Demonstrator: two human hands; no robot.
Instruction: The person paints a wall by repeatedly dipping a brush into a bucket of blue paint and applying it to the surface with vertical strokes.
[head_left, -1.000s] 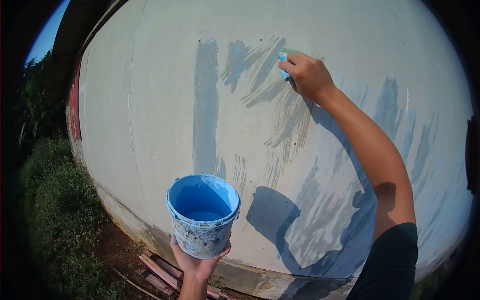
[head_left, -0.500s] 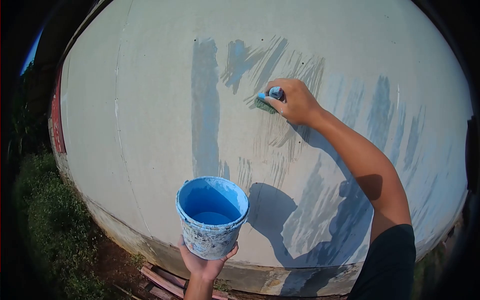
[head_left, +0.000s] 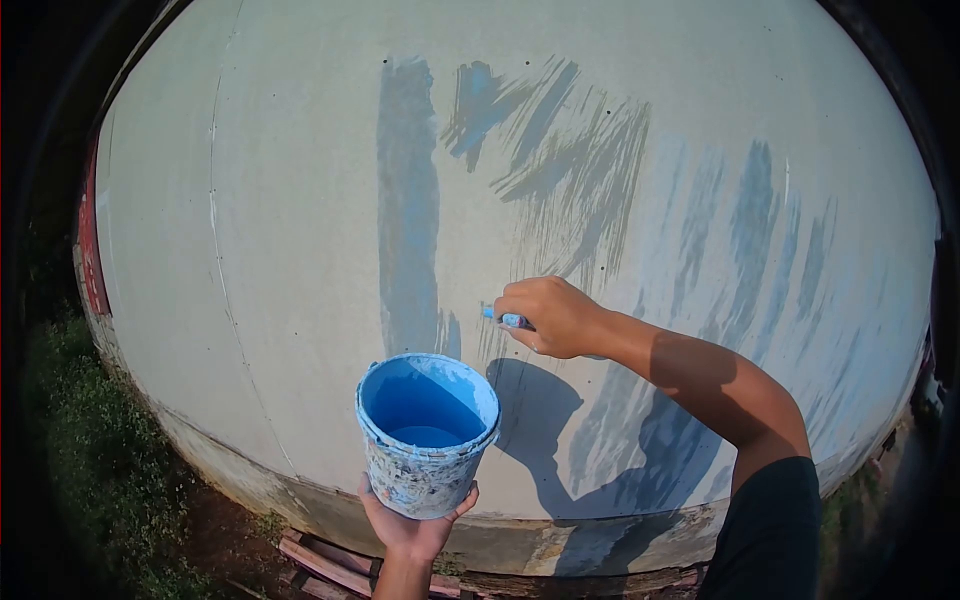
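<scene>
My left hand (head_left: 410, 533) holds up a paint bucket (head_left: 422, 480) from below, its palm under the base and its fingers at the sides. The bucket's outside is splattered white and blue, and light blue paint (head_left: 425, 437) lies in the bottom. To the upper right of its rim, my right hand (head_left: 558, 316) is closed around a paintbrush (head_left: 514, 320) with a blue, paint-smeared handle. That hand hides most of the brush, and I cannot make out its bristles. Grey-blue strokes mark the pale wall (head_left: 300, 220) behind.
A solid grey-blue band (head_left: 408, 200) runs down the wall left of the brush. Streaks and my shadow (head_left: 530, 405) lie to the right. Wooden planks (head_left: 330, 568) rest at the wall's foot, with green plants (head_left: 100, 450) at the lower left.
My right hand has come down the wall with the paintbrush, towards the bucket. More streaks show where it was. The bucket stays nearly in place in my left hand, while the view has shifted slightly.
</scene>
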